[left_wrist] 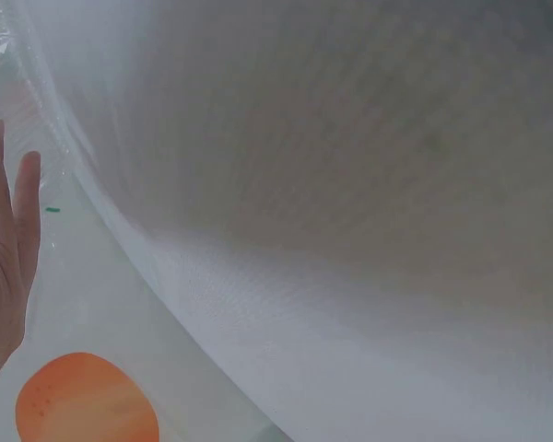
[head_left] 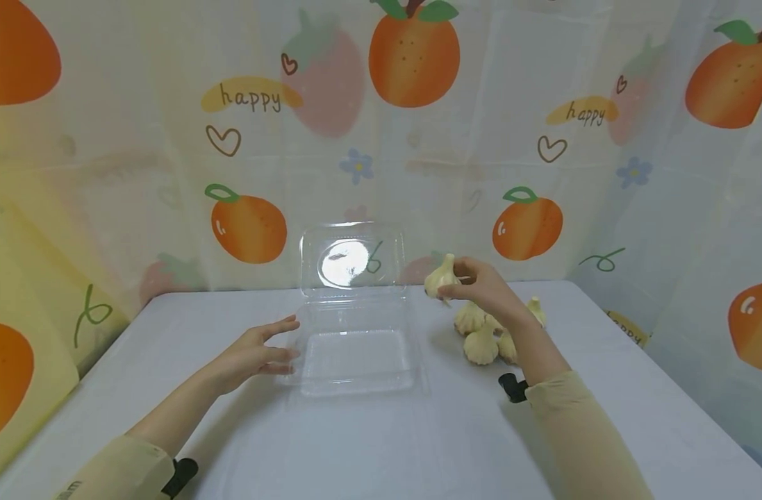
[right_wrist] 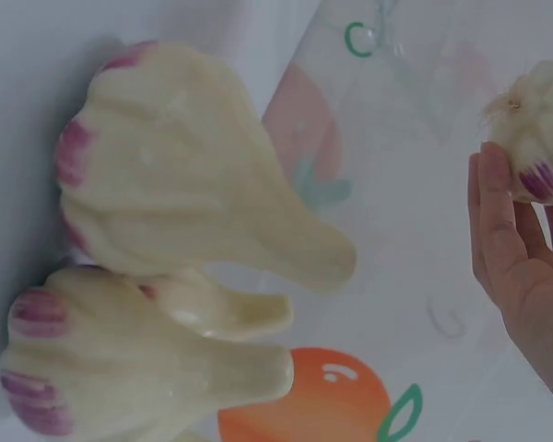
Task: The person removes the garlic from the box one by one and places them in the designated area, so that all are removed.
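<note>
My right hand [head_left: 483,285] pinches a garlic bulb [head_left: 440,279], pale with purple streaks in the right wrist view, and holds it above the table to the right of a clear plastic clamshell box [head_left: 358,385]. The box's lid [head_left: 387,278] stands raised at the back, and no item shows inside. At the box's left side is my left hand [head_left: 249,357], fingers extended and spread, its fingertips at the wall; whether they touch is unclear. Below my right hand, several more garlic bulbs [head_left: 481,346] lie in a group, partly hidden by the forearm.
A white cloth covers the table [head_left: 355,451]. Behind it and at the sides hangs a curtain [head_left: 418,153] printed with oranges and strawberries. A black strap [head_left: 512,387] is at the right wrist, and another black strap [head_left: 182,476] at the left.
</note>
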A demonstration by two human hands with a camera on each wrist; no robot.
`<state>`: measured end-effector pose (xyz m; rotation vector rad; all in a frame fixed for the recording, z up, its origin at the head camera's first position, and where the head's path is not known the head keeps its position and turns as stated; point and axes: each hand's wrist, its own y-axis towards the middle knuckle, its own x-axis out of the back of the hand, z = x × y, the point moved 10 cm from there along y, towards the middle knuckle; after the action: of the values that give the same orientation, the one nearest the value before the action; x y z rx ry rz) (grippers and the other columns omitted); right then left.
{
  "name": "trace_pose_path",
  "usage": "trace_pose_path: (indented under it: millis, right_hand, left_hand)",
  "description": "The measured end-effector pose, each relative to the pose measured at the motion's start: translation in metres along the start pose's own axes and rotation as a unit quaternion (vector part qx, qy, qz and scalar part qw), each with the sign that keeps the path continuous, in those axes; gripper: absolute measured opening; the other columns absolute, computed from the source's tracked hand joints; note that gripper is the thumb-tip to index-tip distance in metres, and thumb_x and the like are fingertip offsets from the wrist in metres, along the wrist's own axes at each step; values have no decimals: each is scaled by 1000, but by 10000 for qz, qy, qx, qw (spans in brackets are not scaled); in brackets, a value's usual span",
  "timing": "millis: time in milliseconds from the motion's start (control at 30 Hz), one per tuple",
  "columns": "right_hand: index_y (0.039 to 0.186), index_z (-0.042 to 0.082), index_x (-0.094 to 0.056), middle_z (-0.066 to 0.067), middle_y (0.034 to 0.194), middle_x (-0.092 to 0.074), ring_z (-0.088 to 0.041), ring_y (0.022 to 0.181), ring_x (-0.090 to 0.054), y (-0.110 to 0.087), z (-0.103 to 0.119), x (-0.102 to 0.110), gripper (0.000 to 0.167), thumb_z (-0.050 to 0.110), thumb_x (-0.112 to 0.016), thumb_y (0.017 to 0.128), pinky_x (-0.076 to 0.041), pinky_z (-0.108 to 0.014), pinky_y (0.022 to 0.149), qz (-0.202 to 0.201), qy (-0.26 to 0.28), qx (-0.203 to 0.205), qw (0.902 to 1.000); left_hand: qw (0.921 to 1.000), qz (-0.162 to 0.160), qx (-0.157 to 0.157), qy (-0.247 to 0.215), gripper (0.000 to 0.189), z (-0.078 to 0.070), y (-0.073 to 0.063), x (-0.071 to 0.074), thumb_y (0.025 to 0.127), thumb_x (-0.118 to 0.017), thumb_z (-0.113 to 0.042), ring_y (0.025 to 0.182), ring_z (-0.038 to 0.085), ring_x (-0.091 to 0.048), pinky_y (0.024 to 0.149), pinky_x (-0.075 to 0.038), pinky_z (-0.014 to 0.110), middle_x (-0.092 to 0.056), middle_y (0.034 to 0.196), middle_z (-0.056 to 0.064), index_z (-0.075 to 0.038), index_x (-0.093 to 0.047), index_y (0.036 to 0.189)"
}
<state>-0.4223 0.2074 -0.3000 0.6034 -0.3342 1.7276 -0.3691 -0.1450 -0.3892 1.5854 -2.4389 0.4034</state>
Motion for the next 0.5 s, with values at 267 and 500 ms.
trace_pose_path:
  millis: [267, 500]
  right_hand:
    - [144, 11, -44, -11, 146, -49, -36, 133, -48, -6, -14, 19, 69, 38, -72, 88, -39, -60, 113, -105, 70, -65, 9999]
    - [144, 8, -43, -13, 146, -48, -36, 133, -48, -13, -20, 35, 69, 38, -72, 89, -37, -61, 117, -159, 264, -61, 9995]
  left_hand:
    - [10000, -49, 42, 11, 73, 2, 0, 1, 93, -63, -9, 145, 46, -34, 93, -61, 31, -7, 169, 14, 1, -25, 155]
    - [10000, 3, 9, 7, 73, -1, -1, -1, 93, -63, -10, 146, 47, -30, 95, -60, 34, -7, 168, 15, 1, -25, 155]
